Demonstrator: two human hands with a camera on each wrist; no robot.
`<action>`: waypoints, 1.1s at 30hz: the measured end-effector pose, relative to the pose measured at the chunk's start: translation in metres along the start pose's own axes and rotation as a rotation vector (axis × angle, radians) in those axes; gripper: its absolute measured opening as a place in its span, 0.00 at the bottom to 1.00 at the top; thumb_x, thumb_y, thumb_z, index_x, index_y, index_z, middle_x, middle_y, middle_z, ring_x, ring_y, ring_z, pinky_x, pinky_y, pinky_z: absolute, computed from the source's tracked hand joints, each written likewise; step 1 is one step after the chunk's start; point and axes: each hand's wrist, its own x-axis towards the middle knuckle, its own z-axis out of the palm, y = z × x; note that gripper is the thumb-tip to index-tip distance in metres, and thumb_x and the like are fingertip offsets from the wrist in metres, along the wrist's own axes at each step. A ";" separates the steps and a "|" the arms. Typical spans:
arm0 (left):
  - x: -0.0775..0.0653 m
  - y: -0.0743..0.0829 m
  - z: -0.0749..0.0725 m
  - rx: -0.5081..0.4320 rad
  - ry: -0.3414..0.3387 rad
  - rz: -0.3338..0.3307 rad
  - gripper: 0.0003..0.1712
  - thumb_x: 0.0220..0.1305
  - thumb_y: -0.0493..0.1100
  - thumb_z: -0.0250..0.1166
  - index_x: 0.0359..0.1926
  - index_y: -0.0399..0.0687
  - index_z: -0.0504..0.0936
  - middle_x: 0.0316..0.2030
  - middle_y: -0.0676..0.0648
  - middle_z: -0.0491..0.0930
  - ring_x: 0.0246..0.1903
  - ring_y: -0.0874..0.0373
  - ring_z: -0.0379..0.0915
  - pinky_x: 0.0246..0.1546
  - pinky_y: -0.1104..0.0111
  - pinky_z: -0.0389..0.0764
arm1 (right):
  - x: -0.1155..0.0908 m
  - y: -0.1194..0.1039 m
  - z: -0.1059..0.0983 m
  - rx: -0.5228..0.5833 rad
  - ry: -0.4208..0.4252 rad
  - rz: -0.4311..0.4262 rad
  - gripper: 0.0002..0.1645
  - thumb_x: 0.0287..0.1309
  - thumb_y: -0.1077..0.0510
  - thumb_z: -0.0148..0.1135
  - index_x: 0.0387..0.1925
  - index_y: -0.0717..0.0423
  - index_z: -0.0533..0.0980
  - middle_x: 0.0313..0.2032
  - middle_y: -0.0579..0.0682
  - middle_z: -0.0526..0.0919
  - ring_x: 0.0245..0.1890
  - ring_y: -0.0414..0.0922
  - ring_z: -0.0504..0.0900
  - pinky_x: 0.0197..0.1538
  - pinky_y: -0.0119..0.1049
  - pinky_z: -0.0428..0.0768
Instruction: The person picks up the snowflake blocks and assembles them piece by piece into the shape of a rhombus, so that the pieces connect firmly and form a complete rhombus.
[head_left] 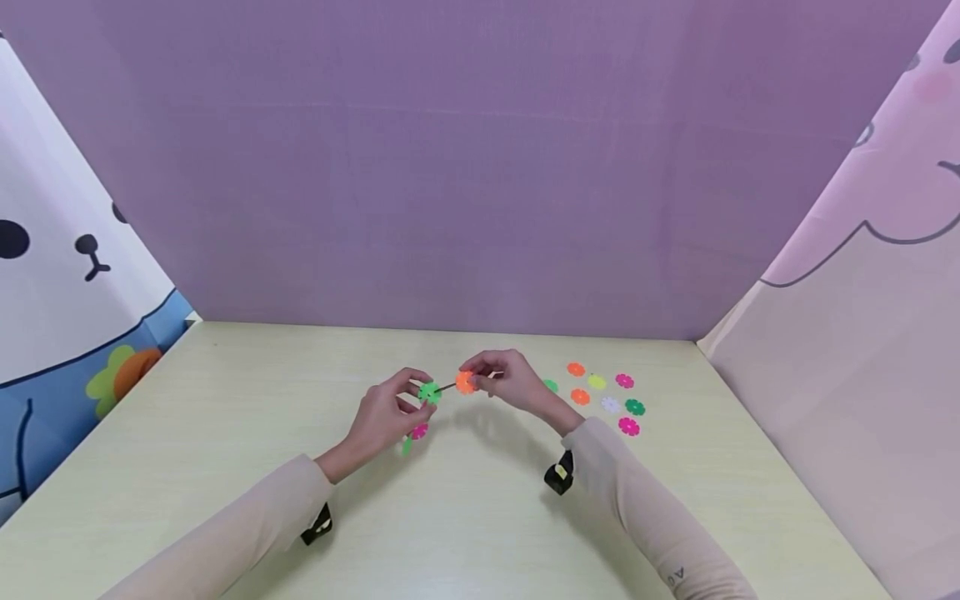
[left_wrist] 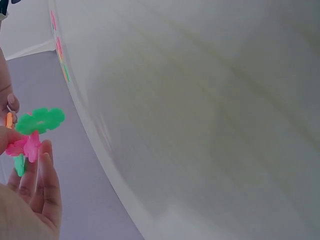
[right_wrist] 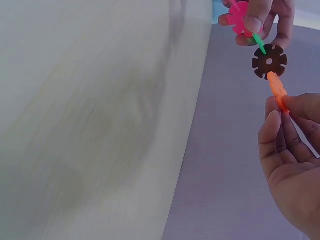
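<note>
In the head view my left hand (head_left: pixel 384 417) pinches a small chain of slotted flower-shaped discs. A bright green disc (head_left: pixel 430 393) shows at its fingertips, with a pink disc (head_left: pixel 420 431) and another green disc (head_left: pixel 407 446) below. My right hand (head_left: pixel 513 382) pinches an orange disc (head_left: pixel 465 382) between thumb and fingers. Between the hands a brown disc (right_wrist: pixel 278 61) appears edge-on from the head and face-on in the right wrist view. There the orange disc's edge meets the brown one's lower rim, and the green disc's edge meets its upper side.
Right of my right hand, several loose discs lie on the pale table (head_left: pixel 465 533), among them a yellow disc (head_left: pixel 596 382), a white disc (head_left: pixel 611 405) and a dark green disc (head_left: pixel 635 407). A purple panel (head_left: pixel 450 183) stands behind, with printed cloths at both sides.
</note>
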 end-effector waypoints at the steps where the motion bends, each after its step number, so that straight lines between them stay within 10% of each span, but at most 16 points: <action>1: 0.000 0.000 0.000 0.001 0.000 0.002 0.19 0.49 0.41 0.69 0.44 0.54 0.76 0.33 0.48 0.82 0.24 0.62 0.80 0.23 0.74 0.78 | 0.000 0.000 0.000 -0.003 -0.001 -0.002 0.12 0.56 0.71 0.55 0.43 0.70 0.76 0.34 0.66 0.80 0.26 0.40 0.75 0.28 0.36 0.78; 15: 0.003 0.004 0.004 -0.036 0.030 0.027 0.16 0.51 0.43 0.68 0.43 0.54 0.77 0.33 0.50 0.83 0.27 0.62 0.79 0.26 0.73 0.78 | 0.007 0.031 0.005 -0.031 0.038 -0.037 0.12 0.54 0.69 0.58 0.40 0.61 0.80 0.32 0.56 0.82 0.28 0.48 0.78 0.27 0.29 0.77; 33: 0.004 0.007 0.001 -0.274 0.021 -0.128 0.14 0.50 0.36 0.69 0.40 0.37 0.80 0.34 0.37 0.84 0.25 0.61 0.75 0.22 0.76 0.74 | 0.005 0.022 0.021 0.003 0.123 -0.096 0.10 0.52 0.74 0.57 0.37 0.68 0.79 0.33 0.62 0.82 0.26 0.44 0.78 0.27 0.24 0.75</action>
